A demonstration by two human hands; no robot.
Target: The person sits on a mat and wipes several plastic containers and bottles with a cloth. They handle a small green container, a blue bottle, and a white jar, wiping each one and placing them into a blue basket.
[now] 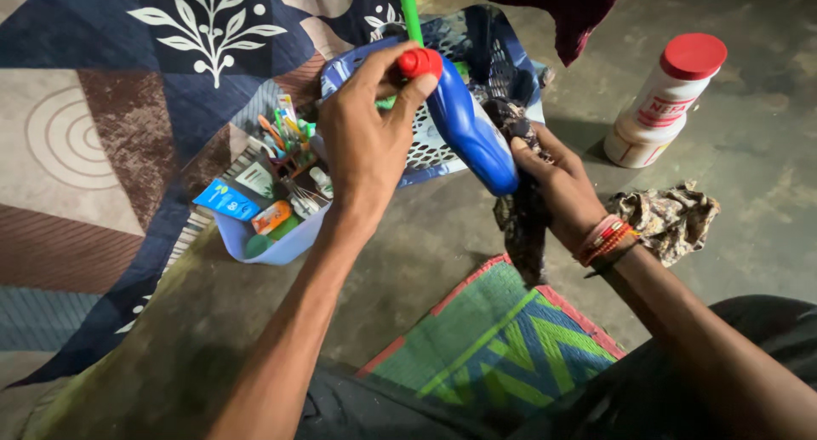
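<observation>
Hands [366, 142] | left pinches blue bottle's [468, 129] red cap [419, 63] | right [553, 185] grips dark cloth [521, 223] | white red-lidded jar [664, 104] right

Home floor, patterned rug [111, 108], woven mat [502, 346], basket of toiletries [272, 227]; bare concrete [749, 151]

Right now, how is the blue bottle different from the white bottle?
The blue bottle is curved and held tilted in the air by the left hand and right hand; the white bottle is straight-sided and stands upright on the floor, untouched. The blue one's red cap is small; the white one's is wide and flat. Both have red caps.
</observation>
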